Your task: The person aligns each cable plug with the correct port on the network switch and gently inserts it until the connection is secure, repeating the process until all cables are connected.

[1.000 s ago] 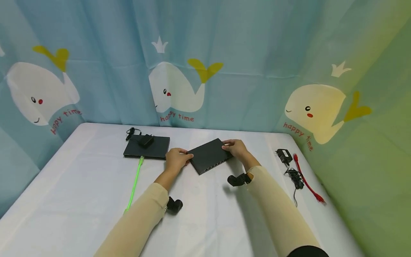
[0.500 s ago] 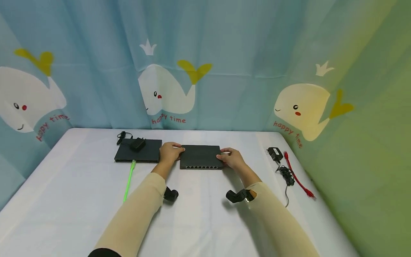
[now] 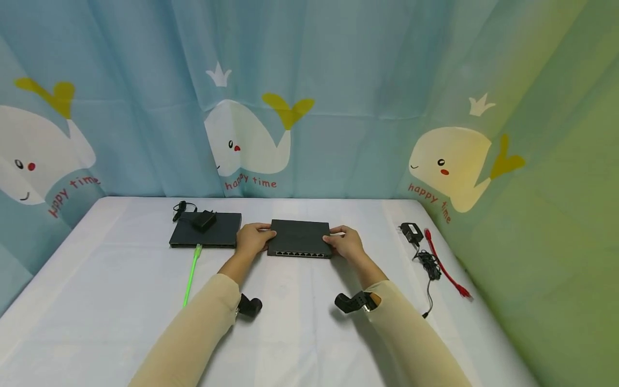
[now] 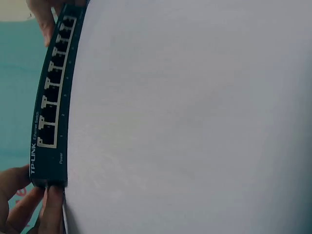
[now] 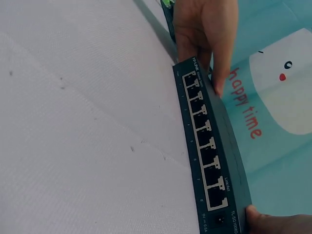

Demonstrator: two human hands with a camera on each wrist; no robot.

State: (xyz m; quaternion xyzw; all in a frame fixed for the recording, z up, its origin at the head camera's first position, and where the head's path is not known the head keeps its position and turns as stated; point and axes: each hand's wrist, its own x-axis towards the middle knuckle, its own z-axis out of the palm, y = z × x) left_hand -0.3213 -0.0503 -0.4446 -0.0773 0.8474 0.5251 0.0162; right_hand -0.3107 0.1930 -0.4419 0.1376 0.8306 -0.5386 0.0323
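Closest in, our pale left sleeve point(image 3: 193, 328) and right sleeve point(image 3: 411, 328) are reaching over a white table point(image 3: 295, 344), and a black left wrist camera point(image 3: 250, 307) and right wrist camera point(image 3: 349, 303) are sitting by the cuffs. On our left a green cable point(image 3: 192, 275) is running away from the left sleeve, while on our right a dark cord point(image 3: 429, 265) is lying bundled beside a red cable point(image 3: 447, 272), its far end leading to a black plug point(image 3: 412, 233). Beyond the cuffs we are holding a network box point(image 3: 298, 238) over the middle of the table's far part, its row of sockets point(image 4: 56, 83) facing us; whether its base is touching the cloth we cannot tell. Our left hand point(image 3: 252, 239) is gripping its left end between thumb and fingers, and our right hand point(image 3: 347, 243) is pinching the right end likewise. Just beside our left hand a flat black case point(image 3: 223, 228) is lying, the green cable meeting its front edge and a black adapter point(image 3: 204, 221) resting on top. Behind everything a blue-green curtain point(image 3: 348, 150) is hanging, showing white whales point(image 3: 450, 161)
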